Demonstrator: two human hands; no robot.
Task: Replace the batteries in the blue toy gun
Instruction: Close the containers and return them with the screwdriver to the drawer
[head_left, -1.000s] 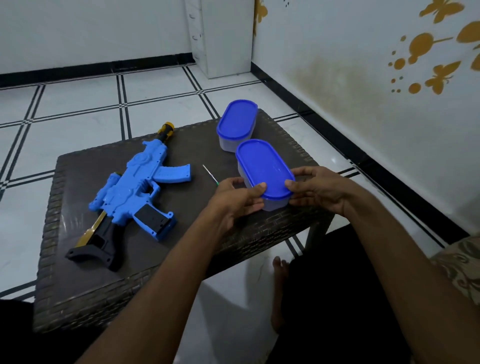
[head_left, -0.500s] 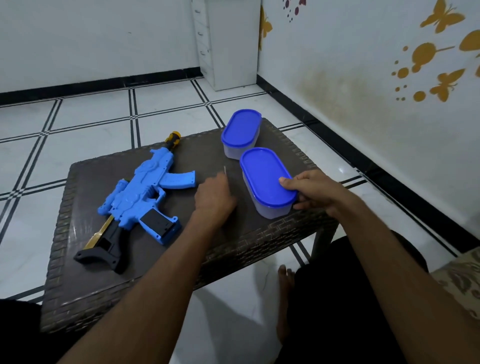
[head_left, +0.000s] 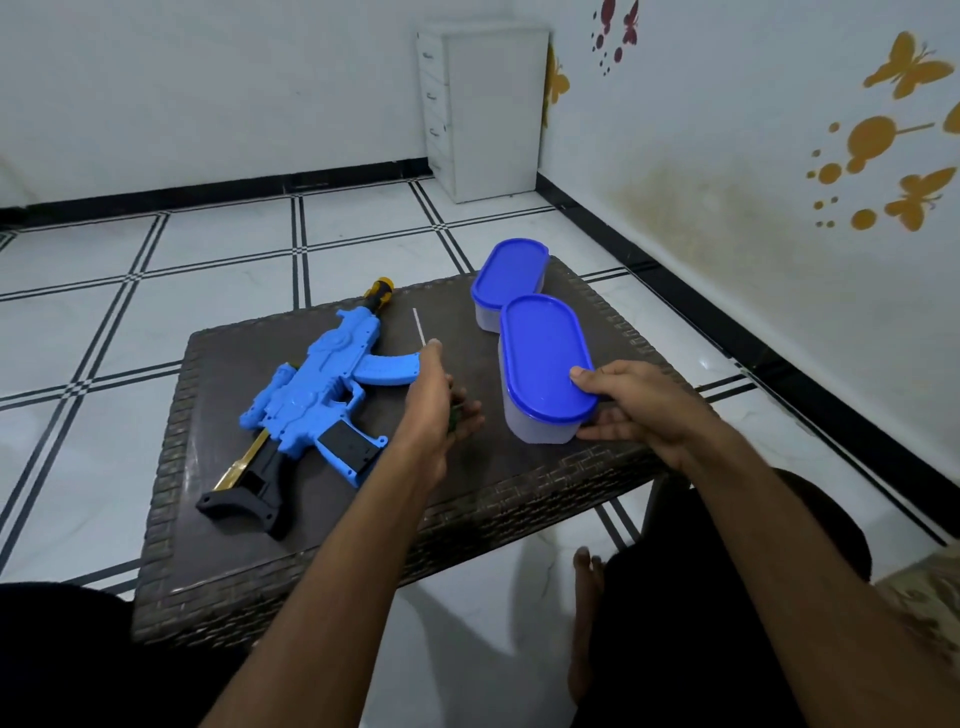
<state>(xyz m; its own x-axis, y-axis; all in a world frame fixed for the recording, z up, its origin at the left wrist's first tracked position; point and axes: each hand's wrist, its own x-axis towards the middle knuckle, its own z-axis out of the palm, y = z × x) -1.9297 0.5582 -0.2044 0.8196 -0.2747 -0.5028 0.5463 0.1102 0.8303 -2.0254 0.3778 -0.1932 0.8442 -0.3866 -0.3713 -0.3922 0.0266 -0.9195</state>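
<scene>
A blue plastic toy gun (head_left: 317, 395) with a black stock, a black handle and a yellow-and-black muzzle is laid flat on the left half of a dark brown woven-pattern surface (head_left: 519, 499); its muzzle is pointed toward the far edge and its stock toward the near left corner. A thin screwdriver with a pale metal shaft and a small green handle (head_left: 420, 328) is held by the left hand (head_left: 431, 410) above the middle of the surface, just right of the gun's curved blue magazine. The shaft is seen rising past the fingertips toward the far edge, while the green handle is partly hidden in the palm. The grip of the left hand is closed around the screwdriver handle, the fingers being curled over it.

Two oval translucent plastic containers with blue lids are set along the right side of the surface. The nearer oval container (head_left: 543, 364) is placed close to the near right corner, and the farther oval container (head_left: 509, 275) is placed touching or just behind it, at the far right corner. The nearer container is held at its near end by the right hand (head_left: 639, 410): the thumb is laid on the lid's rim and the fingers are curled round the clear wall below, so the grip is clamped on that container.

A white drawer cabinet (head_left: 483, 109) is seen on the tiled floor in the room's corner. Yellow butterfly stickers (head_left: 904, 67) are stuck on the right wall.
</scene>
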